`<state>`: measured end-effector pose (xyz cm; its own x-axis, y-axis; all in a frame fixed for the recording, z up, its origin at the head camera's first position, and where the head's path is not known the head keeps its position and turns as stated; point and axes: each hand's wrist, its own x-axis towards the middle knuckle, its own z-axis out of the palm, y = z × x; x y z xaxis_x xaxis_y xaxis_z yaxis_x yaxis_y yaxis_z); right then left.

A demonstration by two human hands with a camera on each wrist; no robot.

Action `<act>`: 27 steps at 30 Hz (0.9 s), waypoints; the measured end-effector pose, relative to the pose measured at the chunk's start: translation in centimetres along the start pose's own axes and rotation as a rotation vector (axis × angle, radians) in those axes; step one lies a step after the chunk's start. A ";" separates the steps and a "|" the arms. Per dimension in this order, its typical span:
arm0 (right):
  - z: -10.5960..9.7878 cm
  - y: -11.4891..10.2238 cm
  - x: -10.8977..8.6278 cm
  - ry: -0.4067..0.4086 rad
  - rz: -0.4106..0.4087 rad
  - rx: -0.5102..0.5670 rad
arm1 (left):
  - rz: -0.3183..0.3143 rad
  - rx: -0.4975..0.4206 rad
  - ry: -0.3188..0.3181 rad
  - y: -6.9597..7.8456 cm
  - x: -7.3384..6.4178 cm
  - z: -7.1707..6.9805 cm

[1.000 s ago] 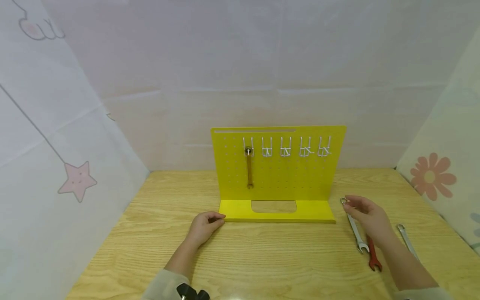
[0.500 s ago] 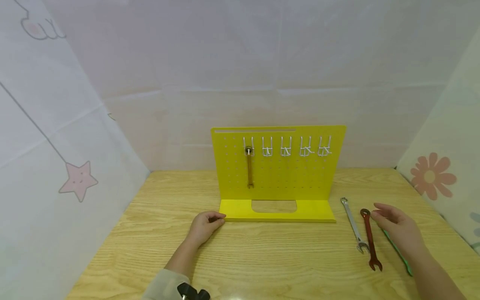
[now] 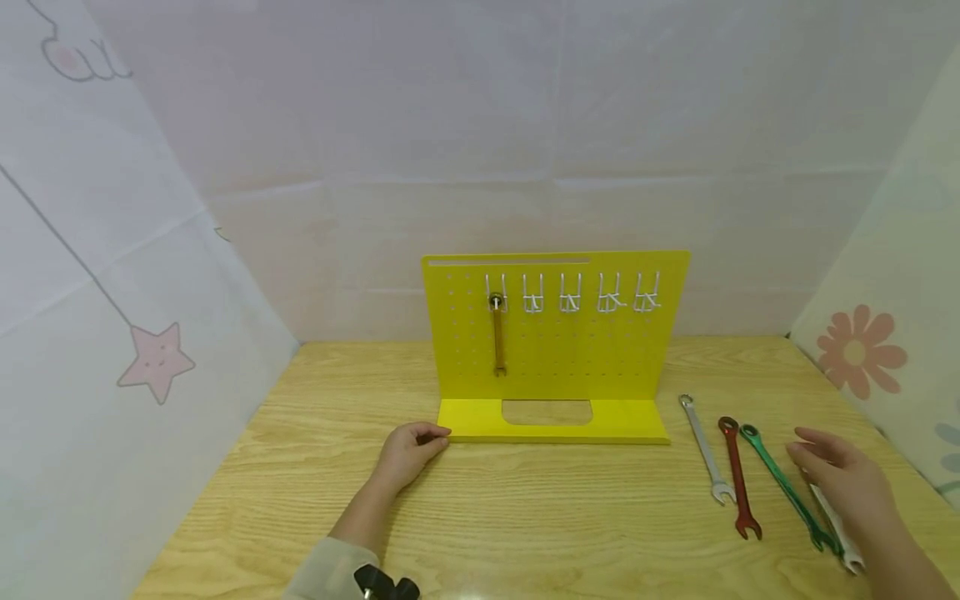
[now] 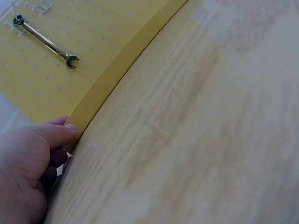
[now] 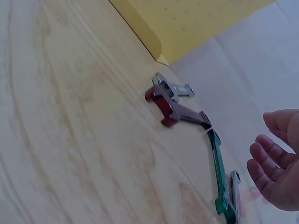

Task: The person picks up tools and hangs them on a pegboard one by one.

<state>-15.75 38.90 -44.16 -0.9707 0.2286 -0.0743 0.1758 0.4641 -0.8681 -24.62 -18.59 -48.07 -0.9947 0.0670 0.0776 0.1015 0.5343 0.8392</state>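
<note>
A yellow pegboard stand (image 3: 555, 350) rises at the back of the table. From its leftmost white hook a gold wrench (image 3: 498, 337) hangs. My left hand (image 3: 408, 454) pinches the stand's front left corner, thumb against the lip in the left wrist view. To the right of the stand lie a silver wrench (image 3: 707, 450), a red wrench (image 3: 739, 479), a green wrench (image 3: 787, 485) and a second silver wrench (image 3: 836, 525). Over that last wrench, partly covering it, hovers my right hand (image 3: 851, 479). Its fingers are loosely bent and hold nothing in the right wrist view.
Several white hooks (image 3: 570, 302) line the board right of the gold wrench. A wood-grain table (image 3: 540, 517) runs beneath everything. Pale cloth (image 3: 525, 167) encloses the back and sides. A black clamp-like piece (image 3: 386, 583) shows at my left sleeve.
My right hand has moved right and toward me, from the first silver wrench past the red and green ones to the last silver one. My left hand stays put.
</note>
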 end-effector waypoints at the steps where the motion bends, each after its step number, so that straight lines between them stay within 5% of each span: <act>1: -0.1 0.3 0.0 0.007 0.011 -0.007 | 0.000 -0.001 -0.002 0.0 0.0 0.0; 14: -1.7 2.5 0.4 0.017 0.193 -0.143 | -0.002 -0.002 -0.008 0.1 0.0 0.0; 20: -1.8 3.4 0.4 0.029 0.178 -0.266 | 0.008 0.005 -0.011 -0.1 0.1 0.1; 27: -1.6 3.1 0.0 -0.021 0.221 -0.273 | 0.018 -0.001 -0.008 -0.3 0.2 0.1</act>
<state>-14.95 41.74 -46.05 -0.9068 0.3328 -0.2586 0.4168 0.6175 -0.6670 -24.80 -18.67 -48.42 -0.9926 0.0838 0.0884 0.1196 0.5322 0.8381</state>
